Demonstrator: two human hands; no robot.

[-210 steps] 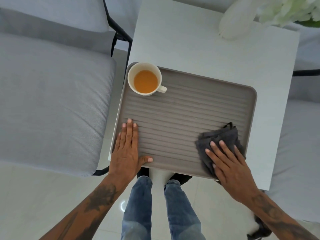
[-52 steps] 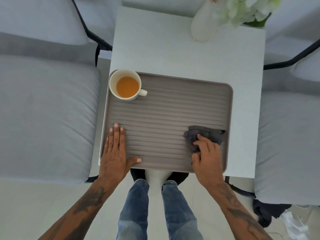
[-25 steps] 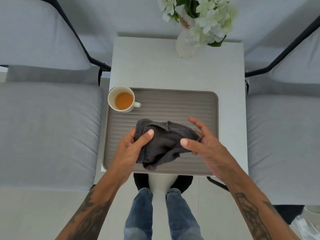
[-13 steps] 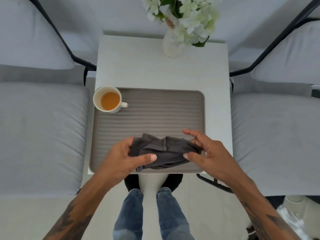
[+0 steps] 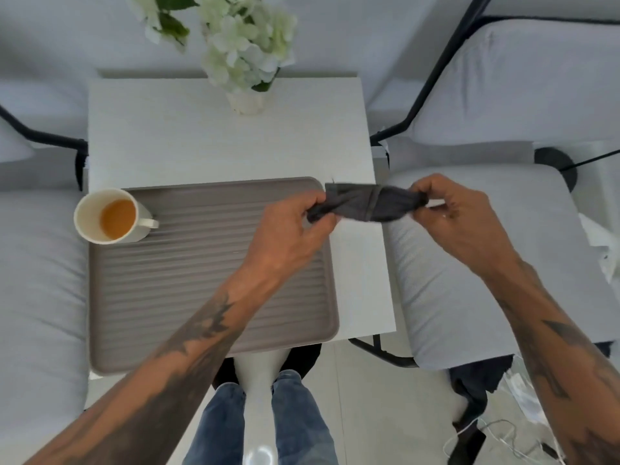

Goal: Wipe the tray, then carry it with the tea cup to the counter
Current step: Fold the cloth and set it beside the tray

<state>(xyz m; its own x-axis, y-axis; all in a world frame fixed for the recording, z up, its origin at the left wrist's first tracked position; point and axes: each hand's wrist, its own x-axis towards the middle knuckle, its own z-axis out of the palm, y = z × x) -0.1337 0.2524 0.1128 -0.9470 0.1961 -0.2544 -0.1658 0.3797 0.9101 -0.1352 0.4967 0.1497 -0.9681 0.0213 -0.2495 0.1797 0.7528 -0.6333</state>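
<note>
Now both hands pinch the cloth: left hand on 1 end, right hand on the other, beyond the tray. Set it well aside, then lift the tray level so the cup at its far-left corner won't spill.

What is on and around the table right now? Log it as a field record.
tray: grey ridged tray on the white table, overhanging its near edge
tea cup: white cup of tea at the tray's far left corner, handle pointing right
cloth: dark grey cloth bunched, held in the air past the tray's far right corner
left hand: gripping the cloth's left end
right hand: gripping the cloth's right end
vase: white flowers at the table's far edge
</note>
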